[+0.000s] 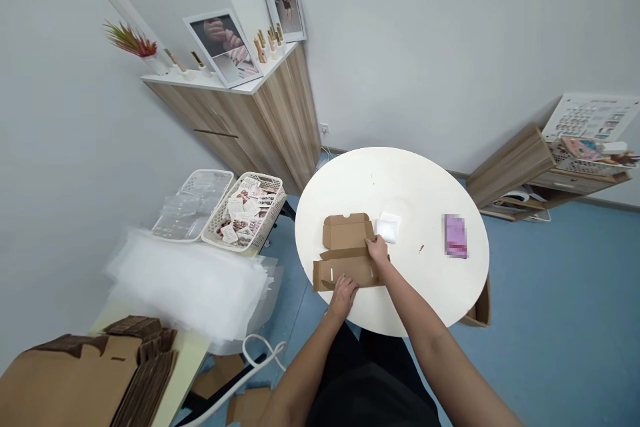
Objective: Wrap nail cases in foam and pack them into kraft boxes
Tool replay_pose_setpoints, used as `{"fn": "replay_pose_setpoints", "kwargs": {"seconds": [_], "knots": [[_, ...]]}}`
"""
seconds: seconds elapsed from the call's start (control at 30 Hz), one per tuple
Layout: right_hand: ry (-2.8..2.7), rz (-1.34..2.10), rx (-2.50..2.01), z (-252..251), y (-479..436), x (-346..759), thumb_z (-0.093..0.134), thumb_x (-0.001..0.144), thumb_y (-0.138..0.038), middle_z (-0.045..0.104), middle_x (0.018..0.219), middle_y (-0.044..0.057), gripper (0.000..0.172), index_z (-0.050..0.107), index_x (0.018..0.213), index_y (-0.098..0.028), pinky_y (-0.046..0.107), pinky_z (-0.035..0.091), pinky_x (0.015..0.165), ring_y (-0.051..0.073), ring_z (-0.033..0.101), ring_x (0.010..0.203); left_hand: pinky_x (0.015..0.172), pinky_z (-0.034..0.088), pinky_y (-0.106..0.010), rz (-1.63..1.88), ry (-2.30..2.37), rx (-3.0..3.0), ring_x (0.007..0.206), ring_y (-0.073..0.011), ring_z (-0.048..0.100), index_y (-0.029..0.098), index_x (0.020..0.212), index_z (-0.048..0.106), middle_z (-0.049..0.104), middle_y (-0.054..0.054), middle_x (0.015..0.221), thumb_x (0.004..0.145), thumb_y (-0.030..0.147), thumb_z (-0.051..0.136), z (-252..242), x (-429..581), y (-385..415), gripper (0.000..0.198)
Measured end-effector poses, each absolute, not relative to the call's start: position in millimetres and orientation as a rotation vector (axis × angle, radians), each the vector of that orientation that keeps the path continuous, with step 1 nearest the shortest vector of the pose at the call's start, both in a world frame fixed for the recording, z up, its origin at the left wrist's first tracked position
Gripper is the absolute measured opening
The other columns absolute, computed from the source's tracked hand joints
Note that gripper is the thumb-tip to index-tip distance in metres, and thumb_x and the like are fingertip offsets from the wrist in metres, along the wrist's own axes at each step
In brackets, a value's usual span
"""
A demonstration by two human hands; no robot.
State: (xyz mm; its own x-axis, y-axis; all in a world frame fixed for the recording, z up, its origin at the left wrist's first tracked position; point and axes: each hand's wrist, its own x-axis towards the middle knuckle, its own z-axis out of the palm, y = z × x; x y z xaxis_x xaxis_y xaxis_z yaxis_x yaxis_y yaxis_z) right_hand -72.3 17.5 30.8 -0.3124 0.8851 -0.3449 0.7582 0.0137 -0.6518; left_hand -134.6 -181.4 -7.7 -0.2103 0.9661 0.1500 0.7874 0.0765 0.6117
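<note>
A brown cardboard mailer box (349, 235) lies unfolded on the round white table, its lid panel spread away from me and its lower panel closer. My left hand (344, 295) grips the near edge of the lower panel with bent fingers. At the right side, by the fold between the panels, my right hand (377, 249) has its thumb and fingers closed on the cardboard. Just beyond the right hand lies a small white packet (387, 227). A purple packet (455, 236), blurred in the picture, rests apart on the right of the table.
The round table (400, 307) stands before me. On a side table at left are a basket of printed cards (245, 213), a basket of clear bags (193, 207), white translucent sheets (190, 283) and stacked flat cardboard boxes (80, 380). A wooden cabinet (280, 113) stands behind.
</note>
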Motion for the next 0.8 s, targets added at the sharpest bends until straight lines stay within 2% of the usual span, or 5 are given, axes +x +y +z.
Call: {"fn": "replay_pose_setpoints", "kwargs": {"seconds": [0.33, 0.47, 0.57, 0.67, 0.8], "knots": [[-2.192, 1.097, -1.658, 39.8, -8.6, -50.1, 0.049, 0.087, -0.031, 0.071, 0.080, 0.005, 0.019, 0.064, 0.081, -0.021, 0.026, 0.044, 0.059, 0.020, 0.065, 0.071, 0.097, 0.047, -0.050, 0.765, 2.079, 1.758, 0.083, -0.0190, 0.060, 0.021, 0.083, 0.064, 0.061, -0.002, 0.081, 0.092, 0.014, 0.042, 1.9, -136.5, -177.0, 0.025], [-2.238, 1.005, -1.669, 40.6, -14.6, -48.1, 0.045, 0.089, -0.031, 0.070, 0.076, 0.005, 0.023, 0.063, 0.081, -0.021, 0.027, 0.043, 0.058, 0.020, 0.063, 0.068, 0.099, 0.044, -0.054, 0.641, 2.186, 1.824, 0.111, -0.0269, 0.056, 0.022, 0.094, 0.066, 0.062, -0.010, 0.113, 0.088, 0.016, 0.052, 18.5, -141.0, -171.5, 0.016], [-2.263, 1.017, -1.639, 41.1, -12.9, -48.9, 0.043, 0.090, -0.031, 0.070, 0.078, 0.005, 0.024, 0.064, 0.083, -0.020, 0.026, 0.043, 0.059, 0.020, 0.064, 0.070, 0.111, 0.026, -0.063, 0.511, 2.312, 1.873, 0.138, -0.0355, 0.033, 0.023, 0.129, 0.052, 0.039, -0.016, 0.148, 0.077, 0.023, 0.070, 32.2, -149.5, -160.3, 0.055], [-2.271, 1.052, -1.642, 40.6, -9.5, -49.5, 0.044, 0.091, -0.030, 0.071, 0.081, 0.005, 0.023, 0.064, 0.086, -0.020, 0.025, 0.043, 0.062, 0.019, 0.065, 0.074, 0.115, 0.014, -0.065, 0.364, 2.323, 1.923, 0.146, -0.0383, 0.016, 0.019, 0.149, 0.027, 0.021, -0.019, 0.158, 0.065, 0.037, 0.081, 36.4, -160.6, -147.0, 0.102], [-2.274, 1.077, -1.645, 39.0, -5.0, -50.9, 0.048, 0.090, -0.030, 0.071, 0.082, 0.005, 0.019, 0.064, 0.085, -0.020, 0.024, 0.042, 0.061, 0.019, 0.065, 0.075, 0.115, 0.016, -0.062, 0.283, 2.278, 1.887, 0.146, -0.0395, 0.016, 0.016, 0.152, 0.018, 0.020, -0.021, 0.158, 0.060, 0.051, 0.081, 21.7, -172.1, -137.4, 0.117]]}}
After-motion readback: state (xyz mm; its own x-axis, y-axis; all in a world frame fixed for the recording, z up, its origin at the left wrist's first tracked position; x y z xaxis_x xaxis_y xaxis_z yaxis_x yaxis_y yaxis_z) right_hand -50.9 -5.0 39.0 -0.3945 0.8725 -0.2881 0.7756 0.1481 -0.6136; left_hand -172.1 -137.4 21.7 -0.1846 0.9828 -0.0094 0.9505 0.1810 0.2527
